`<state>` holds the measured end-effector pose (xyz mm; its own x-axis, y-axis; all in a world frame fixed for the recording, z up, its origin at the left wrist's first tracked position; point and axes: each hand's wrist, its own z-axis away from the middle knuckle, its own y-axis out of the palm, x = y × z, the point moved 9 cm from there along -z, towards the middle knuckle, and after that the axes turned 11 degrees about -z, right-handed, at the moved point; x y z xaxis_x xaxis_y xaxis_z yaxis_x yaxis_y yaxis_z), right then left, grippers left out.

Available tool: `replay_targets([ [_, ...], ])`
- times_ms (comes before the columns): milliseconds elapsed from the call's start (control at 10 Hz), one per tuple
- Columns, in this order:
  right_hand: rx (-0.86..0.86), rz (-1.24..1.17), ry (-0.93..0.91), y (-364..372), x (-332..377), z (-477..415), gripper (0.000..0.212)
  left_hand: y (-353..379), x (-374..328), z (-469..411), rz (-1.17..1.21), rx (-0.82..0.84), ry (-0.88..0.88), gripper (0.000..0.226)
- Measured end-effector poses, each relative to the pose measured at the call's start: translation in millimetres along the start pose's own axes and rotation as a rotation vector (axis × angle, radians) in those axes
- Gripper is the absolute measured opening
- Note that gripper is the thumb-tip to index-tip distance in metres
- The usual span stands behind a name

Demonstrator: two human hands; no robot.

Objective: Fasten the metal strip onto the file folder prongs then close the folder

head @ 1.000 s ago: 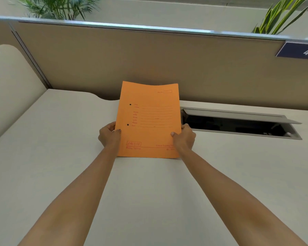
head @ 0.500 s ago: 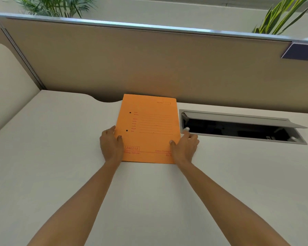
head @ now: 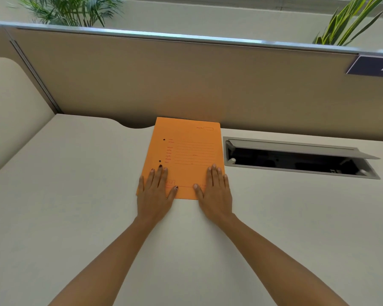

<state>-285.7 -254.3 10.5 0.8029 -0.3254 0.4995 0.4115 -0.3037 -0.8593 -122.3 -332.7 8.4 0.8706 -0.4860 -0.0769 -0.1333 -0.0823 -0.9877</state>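
An orange file folder (head: 187, 151) lies closed and flat on the pale desk (head: 75, 195), its far edge near the partition. Red printed lines and two dark punch holes show on its cover. My left hand (head: 154, 192) rests flat, fingers spread, on the folder's near left corner. My right hand (head: 215, 191) rests flat on the near right corner. Both palms press down and grip nothing. The metal strip and the prongs are hidden inside the folder.
An open cable hatch (head: 296, 159) with a raised grey lid is set into the desk right of the folder. A beige partition (head: 186, 85) stands behind, bearing a dark number plate (head: 374, 65). Plants rise beyond it. A curved cream panel (head: 11, 111) stands at the left.
The folder, held tilted up by its side edges a second ago, has been lowered flat onto the desk. Both hands let go of the edges and now lie flat on its cover.
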Motion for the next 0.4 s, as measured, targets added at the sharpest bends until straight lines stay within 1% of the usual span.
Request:
replay_targets([
  [100, -0.002, -0.005, 0.0, -0.2, 0.7, 0.8, 0.088, 0.0, -2.7, -0.7, -0.02, -0.02, 0.009, 0.077],
  [200, -0.057, -0.128, 0.039, -9.2, -0.8, 4.6, 0.083, -4.2, -1.2, 1.2, 0.017, -0.039, -0.006, 0.068],
  [300, -0.21, -0.219, 0.039, -29.5, -0.2, 6.6, 0.071, -15.4, -3.1, 2.0, 0.049, -0.074, -0.01, 0.062],
  [400, -0.321, -0.185, -0.059, -53.3, 13.3, 10.1, 0.062, -30.6, -11.1, 3.3, 0.076, -0.157, -0.031, 0.06],
])
